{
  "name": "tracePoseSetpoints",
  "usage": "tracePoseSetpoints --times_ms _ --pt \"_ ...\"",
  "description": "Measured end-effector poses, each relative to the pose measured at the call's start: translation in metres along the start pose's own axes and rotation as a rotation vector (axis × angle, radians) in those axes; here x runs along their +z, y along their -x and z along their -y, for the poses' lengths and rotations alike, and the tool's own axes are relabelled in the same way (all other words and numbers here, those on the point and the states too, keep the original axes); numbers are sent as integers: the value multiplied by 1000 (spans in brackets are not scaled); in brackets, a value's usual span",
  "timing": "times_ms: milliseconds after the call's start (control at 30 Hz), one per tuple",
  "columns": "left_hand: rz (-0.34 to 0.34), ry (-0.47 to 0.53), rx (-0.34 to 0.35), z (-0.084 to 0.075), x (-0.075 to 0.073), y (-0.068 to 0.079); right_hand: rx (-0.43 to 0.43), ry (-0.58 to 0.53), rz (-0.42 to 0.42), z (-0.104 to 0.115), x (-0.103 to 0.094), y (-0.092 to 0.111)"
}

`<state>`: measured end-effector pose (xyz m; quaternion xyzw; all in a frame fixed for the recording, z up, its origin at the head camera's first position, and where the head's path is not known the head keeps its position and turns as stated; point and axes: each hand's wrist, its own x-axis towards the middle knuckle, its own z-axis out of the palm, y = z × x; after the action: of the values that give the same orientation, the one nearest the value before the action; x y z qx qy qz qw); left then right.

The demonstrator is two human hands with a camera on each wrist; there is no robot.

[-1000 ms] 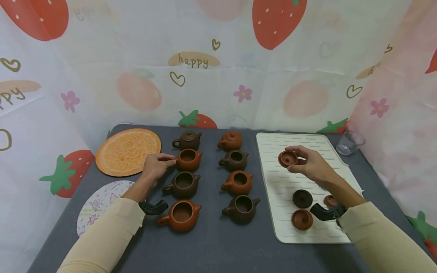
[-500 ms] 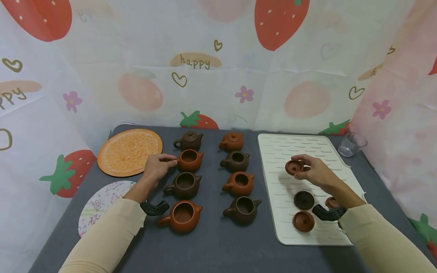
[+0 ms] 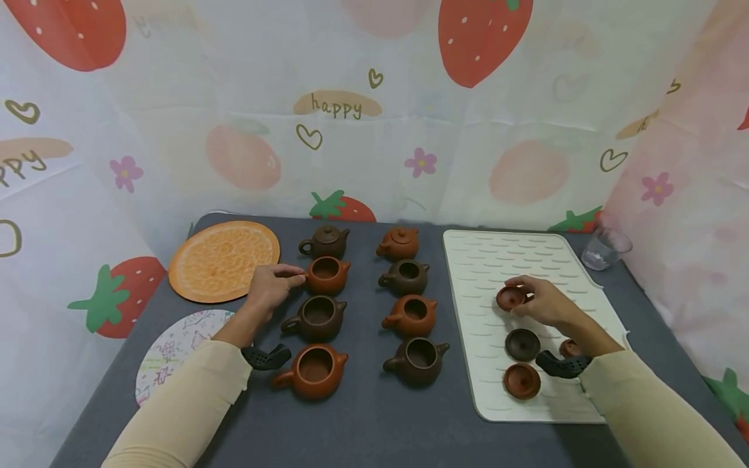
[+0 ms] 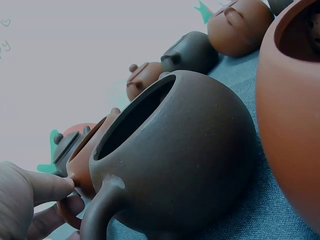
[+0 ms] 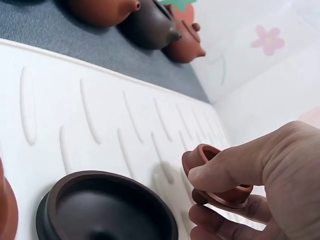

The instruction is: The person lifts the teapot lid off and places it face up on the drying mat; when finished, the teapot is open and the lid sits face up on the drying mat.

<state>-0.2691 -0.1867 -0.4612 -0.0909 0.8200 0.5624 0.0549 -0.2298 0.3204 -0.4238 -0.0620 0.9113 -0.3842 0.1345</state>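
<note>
My left hand pinches the handle of a reddish-brown lidless teapot, second from the back in the left column. In the left wrist view, a dark brown lidless teapot stands in front and partly hides it. My right hand holds a reddish-brown teapot lid by its edge, over the white ribbed mat. That lid is turned underside up and looks tilted in the right wrist view. Nearest to it on the mat lies a dark lid, also underside up.
Two columns of teapots fill the table's middle; the rear dark teapot and rear reddish teapot wear lids. More lids, one a reddish lid, lie on the mat. An orange round mat, a patterned round mat and a clear cup stand around.
My right hand has moved the reddish-brown lid toward me and slightly right, nearer the dark lid. The left hand stays on the teapot's handle.
</note>
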Motion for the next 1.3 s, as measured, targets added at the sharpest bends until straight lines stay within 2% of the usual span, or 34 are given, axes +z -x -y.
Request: tracePoseSetpoints --times_ms 567,900,1000,1133,1300 --pt "3 0 13 -1 0 2 -13 -7 59 -7 4 -3" --pt "9 3 20 -4 0 2 -3 -19 70 -8 -1 0" --pt "5 35 26 -9 -4 1 13 -15 64 -7 -6 0" --pt "-40 118 56 -22 -15 -1 27 -22 51 -4 -12 2" --pt "-50 162 82 -41 -25 -2 -4 -54 29 2 -22 5"
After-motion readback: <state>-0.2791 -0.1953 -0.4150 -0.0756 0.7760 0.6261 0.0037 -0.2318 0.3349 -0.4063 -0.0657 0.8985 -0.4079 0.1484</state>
